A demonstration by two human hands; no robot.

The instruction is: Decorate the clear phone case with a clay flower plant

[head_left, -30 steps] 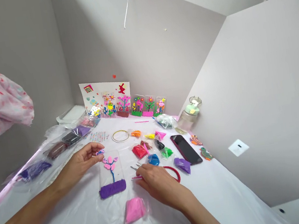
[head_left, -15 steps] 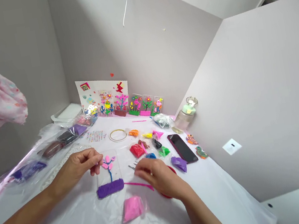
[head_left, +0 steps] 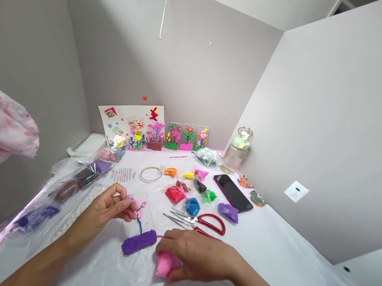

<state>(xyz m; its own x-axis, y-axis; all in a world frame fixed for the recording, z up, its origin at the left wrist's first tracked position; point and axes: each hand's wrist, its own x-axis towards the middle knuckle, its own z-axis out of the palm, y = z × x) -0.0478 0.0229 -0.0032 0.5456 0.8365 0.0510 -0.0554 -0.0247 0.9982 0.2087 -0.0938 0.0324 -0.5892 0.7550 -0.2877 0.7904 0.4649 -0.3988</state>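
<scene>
My left hand (head_left: 111, 206) hovers over the upper part of a clear panel (head_left: 147, 222), thumb and fingertips pinched together; whatever they hold, if anything, I cannot make out. On the panel are a blue clay stem (head_left: 140, 226), pink clay petals (head_left: 144, 204) and a ridged purple clay strip (head_left: 140, 243) along the bottom. With fingers and thumb around it, my right hand (head_left: 202, 253) grips a bag of pink clay (head_left: 165, 264) nearer to me. Red-handled scissors (head_left: 209, 220) lie just beyond the right hand. A thin pink tool (head_left: 160, 236) is mostly hidden under that hand.
Several small bags of coloured clay, among them a red one (head_left: 175, 194) and a blue one (head_left: 192, 206), lie ahead. A phone (head_left: 234, 192) and a bottle (head_left: 236, 153) are to the right. Decorated panels (head_left: 189, 136) lean at the back wall.
My right hand has moved from above the scissors toward me and closed on the bag of pink clay, uncovering the scissors. My left hand has shifted slightly right over the petals.
</scene>
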